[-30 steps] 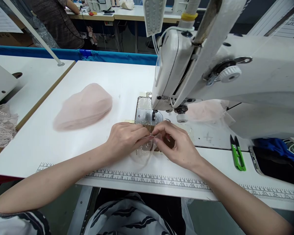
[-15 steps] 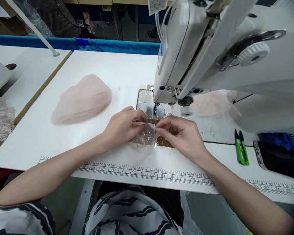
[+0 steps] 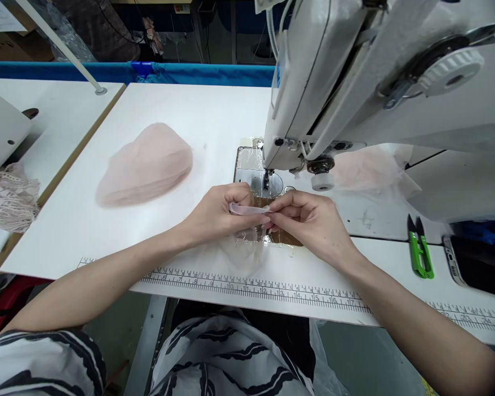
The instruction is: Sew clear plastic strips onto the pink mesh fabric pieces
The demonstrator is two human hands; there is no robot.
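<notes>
A sheer pale fabric piece [image 3: 247, 209] is stretched between my two hands, just in front of the needle area of a white sewing machine [image 3: 301, 82]. My left hand [image 3: 226, 212] pinches its folded edge, thumb along the lower side. Fingertips of my right hand [image 3: 309, 217] grip the other end, close to the left thumb. Part of the sheer cloth hangs below the hands over the table edge ruler side. The metal needle plate [image 3: 251, 173] lies right behind the fingers.
A pile of sheer pink pieces [image 3: 148, 165] lies left on the white table [image 3: 206, 121]. More pink fabric [image 3: 367, 170] sits under the machine arm. Green snips [image 3: 421, 250] and a phone [image 3: 478, 264] lie at right. Lace [image 3: 10, 198] is bundled far left.
My left thumb has straightened toward the right fingers, and the fabric edge between the hands now shows as a folded strip. The whole view has shifted slightly.
</notes>
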